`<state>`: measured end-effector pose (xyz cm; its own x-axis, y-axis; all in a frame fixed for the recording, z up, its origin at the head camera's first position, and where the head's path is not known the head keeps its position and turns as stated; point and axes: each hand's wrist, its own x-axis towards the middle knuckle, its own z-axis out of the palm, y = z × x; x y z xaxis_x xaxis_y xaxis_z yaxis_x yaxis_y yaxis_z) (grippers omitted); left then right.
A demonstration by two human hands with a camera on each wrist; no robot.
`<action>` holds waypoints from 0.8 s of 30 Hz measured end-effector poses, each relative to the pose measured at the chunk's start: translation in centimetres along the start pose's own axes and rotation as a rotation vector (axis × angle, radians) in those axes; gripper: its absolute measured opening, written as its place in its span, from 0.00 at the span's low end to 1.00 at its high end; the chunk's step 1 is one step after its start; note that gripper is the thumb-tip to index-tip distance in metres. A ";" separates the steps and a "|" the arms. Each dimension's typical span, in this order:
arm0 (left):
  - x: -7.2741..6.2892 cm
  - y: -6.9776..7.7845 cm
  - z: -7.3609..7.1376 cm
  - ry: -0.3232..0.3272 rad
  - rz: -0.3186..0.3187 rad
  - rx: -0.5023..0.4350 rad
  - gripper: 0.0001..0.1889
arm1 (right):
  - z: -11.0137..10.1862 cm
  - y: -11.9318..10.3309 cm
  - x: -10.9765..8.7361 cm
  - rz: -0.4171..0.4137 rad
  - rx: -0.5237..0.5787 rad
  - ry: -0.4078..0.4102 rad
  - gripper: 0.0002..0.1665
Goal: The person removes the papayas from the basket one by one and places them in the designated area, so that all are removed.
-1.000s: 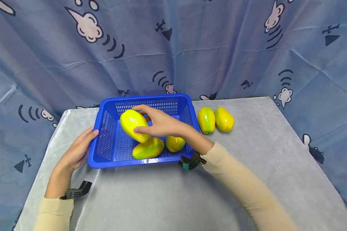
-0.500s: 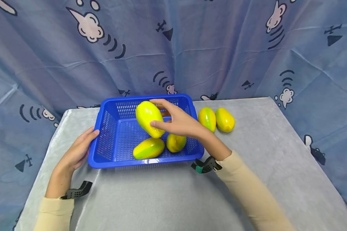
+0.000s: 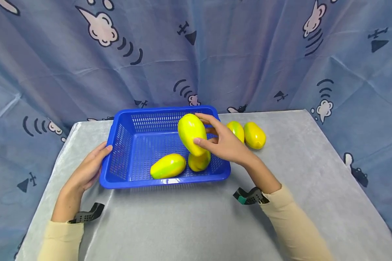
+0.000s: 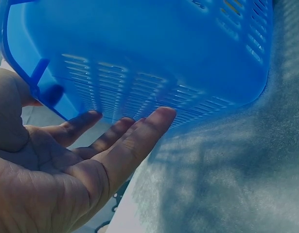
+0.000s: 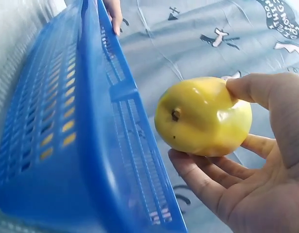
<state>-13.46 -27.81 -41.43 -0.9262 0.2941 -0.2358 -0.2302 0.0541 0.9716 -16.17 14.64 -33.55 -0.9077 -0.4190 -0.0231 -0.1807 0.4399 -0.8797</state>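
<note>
My right hand [image 3: 227, 143] holds a yellow-green papaya [image 3: 191, 132] between thumb and fingers, above the right part of a blue plastic basket [image 3: 134, 184]. In the right wrist view, the papaya's brown stem end [image 5: 175, 114] faces the camera, apart from the basket rim. My left hand [image 3: 86, 168] grips the basket's left side, thumb over the rim and fingers beneath it along the slotted outer wall. Inside the basket lie one papaya [image 3: 168, 166] near the front and another [image 3: 200, 162] to its right, partly covered by the held one.
Two more papayas stand side by side right of the basket: the nearer-to-basket papaya [image 3: 236, 130] is partly hidden by my right hand, and the outer papaya [image 3: 254, 136] shows whole. A grey cloth covers the table [image 3: 170, 224]. A patterned blue curtain [image 3: 228, 54] hangs behind.
My right hand has carried the papaya rightward over the basket, from its left half to its right. My left hand and the basket have stayed in place.
</note>
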 end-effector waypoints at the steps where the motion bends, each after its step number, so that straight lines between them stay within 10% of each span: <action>1: 0.0 0.1 0.0 0.000 0.000 0.005 0.37 | -0.3 0.2 -0.2 0.002 0.000 0.015 0.44; 24: -0.1 0.0 0.2 -0.003 0.005 0.003 0.36 | -3.2 4.1 -3.5 -0.065 0.076 0.221 0.42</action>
<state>-13.34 -27.61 -41.43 -0.9264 0.2973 -0.2311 -0.2250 0.0551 0.9728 -15.00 20.45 -35.59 -0.9575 -0.2568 0.1316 -0.2197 0.3530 -0.9095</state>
